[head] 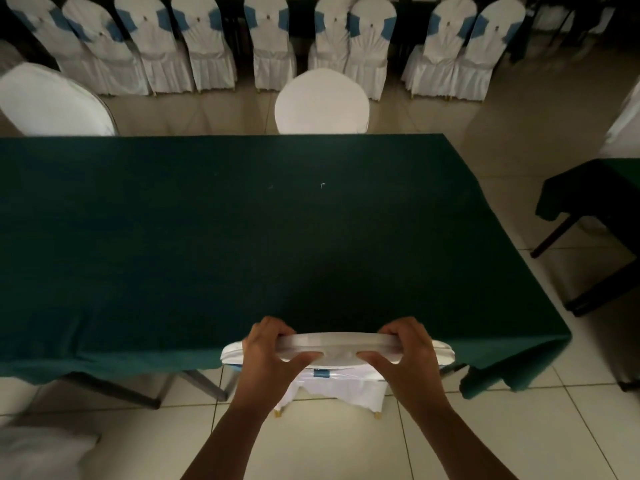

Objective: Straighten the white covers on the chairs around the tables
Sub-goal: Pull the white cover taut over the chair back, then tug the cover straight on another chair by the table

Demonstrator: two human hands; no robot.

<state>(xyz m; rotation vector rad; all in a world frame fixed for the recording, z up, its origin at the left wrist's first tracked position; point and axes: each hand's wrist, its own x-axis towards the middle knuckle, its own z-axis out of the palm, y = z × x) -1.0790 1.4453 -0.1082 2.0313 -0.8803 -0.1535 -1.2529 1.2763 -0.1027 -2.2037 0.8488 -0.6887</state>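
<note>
A chair in a white cover (337, 344) is pushed under the near edge of the table with the dark green cloth (242, 220). My left hand (268, 348) grips the left end of the chair's top edge, fingers over the front and thumb behind. On the right end my right hand (403, 348) holds the same edge in the same way. Below my hands the cover's pleated skirt (332, 386) hangs with a blue sash at its back.
Two more white-covered chairs stand at the table's far side, one at the centre (322, 102) and one at the left (52, 102). A row of covered chairs with blue sashes (270, 43) lines the back. Another green-clothed table (595, 199) stands to the right across tiled floor.
</note>
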